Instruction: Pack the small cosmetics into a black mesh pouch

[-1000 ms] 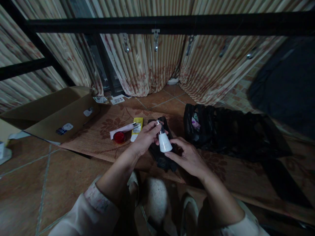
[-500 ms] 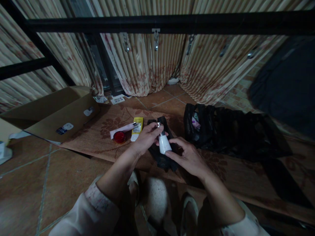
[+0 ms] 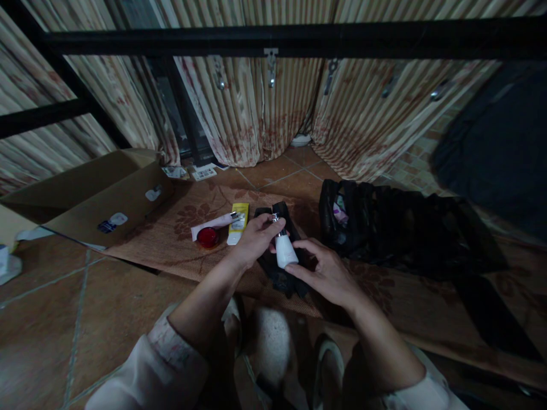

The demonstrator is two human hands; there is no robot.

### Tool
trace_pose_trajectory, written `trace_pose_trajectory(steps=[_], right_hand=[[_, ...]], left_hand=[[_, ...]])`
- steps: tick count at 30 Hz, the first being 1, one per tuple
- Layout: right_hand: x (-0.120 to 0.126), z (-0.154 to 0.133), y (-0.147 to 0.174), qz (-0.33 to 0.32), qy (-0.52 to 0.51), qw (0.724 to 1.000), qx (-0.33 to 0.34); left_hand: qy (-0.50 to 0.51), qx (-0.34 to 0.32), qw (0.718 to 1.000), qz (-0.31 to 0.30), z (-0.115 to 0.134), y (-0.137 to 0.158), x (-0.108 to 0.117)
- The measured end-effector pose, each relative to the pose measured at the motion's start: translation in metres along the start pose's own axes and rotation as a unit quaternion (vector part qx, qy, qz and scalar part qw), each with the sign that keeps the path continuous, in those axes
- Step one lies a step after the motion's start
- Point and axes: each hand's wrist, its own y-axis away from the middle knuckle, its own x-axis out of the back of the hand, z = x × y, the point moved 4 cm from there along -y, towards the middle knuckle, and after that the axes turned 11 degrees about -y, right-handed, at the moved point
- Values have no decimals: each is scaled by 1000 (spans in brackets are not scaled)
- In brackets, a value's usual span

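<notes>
Between my two hands is a white bottle (image 3: 285,251) with a shiny silver cap, tilted a little. My left hand (image 3: 259,236) is closed around the cap end. The thumb and fingers of my right hand (image 3: 321,267) grip the bottle's wide base. Beneath it lies a crumpled black plastic bag (image 3: 282,282) on the patterned mat. Left of my hands sit a yellow and white tube (image 3: 238,222), a pale pink tube (image 3: 217,223) with a silver cap, and a round red jar (image 3: 207,238).
An open cardboard box (image 3: 115,210) stands at the left end of the reddish mat (image 3: 179,250). More black plastic bags (image 3: 405,228) are heaped on the right. Behind are striped curtains (image 3: 243,114) and a black rail (image 3: 299,41). My feet show below.
Hardly anything differs. The bottle has turned very slightly in my fingers, and both hands keep their hold in the same place.
</notes>
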Motion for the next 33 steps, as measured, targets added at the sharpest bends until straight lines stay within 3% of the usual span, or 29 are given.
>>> trace_pose_trajectory(steps=[12, 33], right_hand=[[-3, -1, 1, -22, 28, 999, -20], [-5, 1, 0, -38, 46, 998, -7]], left_hand=[[-7, -9, 1000, 16, -2, -3, 0], [-1, -8, 997, -77, 2, 0, -6]])
